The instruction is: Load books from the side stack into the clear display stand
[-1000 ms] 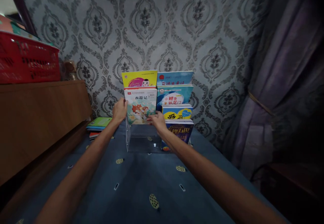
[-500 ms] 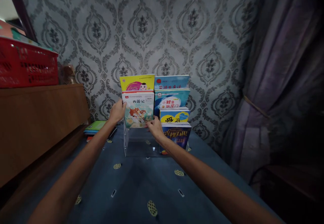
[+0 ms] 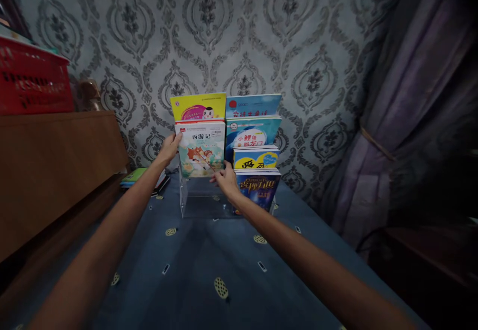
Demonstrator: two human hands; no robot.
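Note:
A clear acrylic tiered rack (image 3: 194, 203) stands on the blue bedspread against the wall. Its right column holds several children's books (image 3: 256, 158), stepped one behind another. In the left column a yellow book (image 3: 197, 107) stands at the back. In front of it is a pale picture book with a fox-like figure (image 3: 200, 148). My left hand (image 3: 170, 148) grips that book's left edge. My right hand (image 3: 225, 180) pinches its lower right corner. The two front tiers of the left column show only clear plastic.
A small stack of books with a green cover on top (image 3: 140, 176) lies left of the rack. A wooden cabinet (image 3: 56, 170) stands at the left with a red basket (image 3: 32, 78) on it. A purple curtain (image 3: 403, 121) hangs on the right.
Both hands stay on the pale picture book in the rack's left column. The view has shifted slightly, with the rack and hands now a little higher and further left.

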